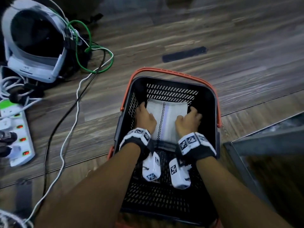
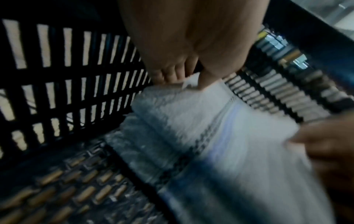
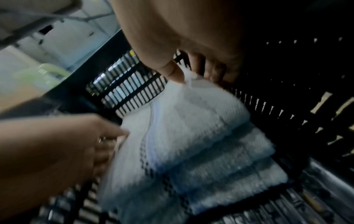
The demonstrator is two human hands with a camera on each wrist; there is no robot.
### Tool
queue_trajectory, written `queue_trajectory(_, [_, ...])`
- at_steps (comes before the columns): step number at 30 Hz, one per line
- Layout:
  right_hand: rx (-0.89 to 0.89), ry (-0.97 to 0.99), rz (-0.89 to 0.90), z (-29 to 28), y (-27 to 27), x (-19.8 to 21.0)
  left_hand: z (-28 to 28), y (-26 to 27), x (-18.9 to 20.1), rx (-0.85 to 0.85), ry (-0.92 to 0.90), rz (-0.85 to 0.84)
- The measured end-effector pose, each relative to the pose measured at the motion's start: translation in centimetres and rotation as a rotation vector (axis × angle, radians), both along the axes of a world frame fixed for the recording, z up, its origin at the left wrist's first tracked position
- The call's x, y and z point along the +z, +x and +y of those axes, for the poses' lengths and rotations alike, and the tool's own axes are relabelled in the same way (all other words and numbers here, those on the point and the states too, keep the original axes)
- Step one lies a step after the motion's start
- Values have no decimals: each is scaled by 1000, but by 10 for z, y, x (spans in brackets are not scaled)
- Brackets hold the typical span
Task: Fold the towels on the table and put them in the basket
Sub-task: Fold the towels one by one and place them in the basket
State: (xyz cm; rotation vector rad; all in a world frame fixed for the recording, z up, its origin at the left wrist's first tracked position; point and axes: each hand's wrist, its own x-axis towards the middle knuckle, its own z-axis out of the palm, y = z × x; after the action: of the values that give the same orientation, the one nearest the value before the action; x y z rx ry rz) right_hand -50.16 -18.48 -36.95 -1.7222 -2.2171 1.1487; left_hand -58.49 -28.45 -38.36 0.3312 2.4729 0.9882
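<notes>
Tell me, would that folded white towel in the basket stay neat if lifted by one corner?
Probably not: the towel is soft layered cloth, so it would likely droop and unfold. Both hands, left hand and right hand, grip opposite edges, suggesting it needs support. It looks light.

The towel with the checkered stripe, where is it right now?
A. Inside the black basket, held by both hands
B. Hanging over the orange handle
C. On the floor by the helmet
A: the folded towel sits inside the basket, with the left hand and right hand gripping its two sides.
</notes>
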Motion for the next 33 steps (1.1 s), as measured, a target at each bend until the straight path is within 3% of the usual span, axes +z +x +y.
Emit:
queue_trajectory(2, [162,326,-9,-15,1,-2,0,11,-5,-87,-17,218])
queue_trajectory(4, [367,472,-62,-22,4,-16,0,13,-15,-182,-90,311])
queue_trajectory(6, [488,494,-149,-21,10,-38,-2,12,-29,-299,-185,331])
queue_trajectory(9, [483,483,-187,-20,17,-62,-8,16,-49,-427,-265,323])
queue_trajectory(14, [456,534,-101,-21,16,-79,-7,15,-68,-396,-273,344])
queue_trajectory(19, [507,480,-159,-21,17,-69,-6,16,-54,-431,-323,289])
queue_trajectory(24, [693,124,-410,-7,21,-18,-12,15,-7,-609,-579,82])
queue_trajectory(27, [799,-23,-476,-9,34,35,-23,21,50,-673,-623,-5])
queue_trajectory(30, [931,-30,-480,-10,61,92,-37,26,114,-670,-582,1])
queue_trajectory(33, [920,84,-437,-3,90,163,-47,35,187,-653,-550,108])
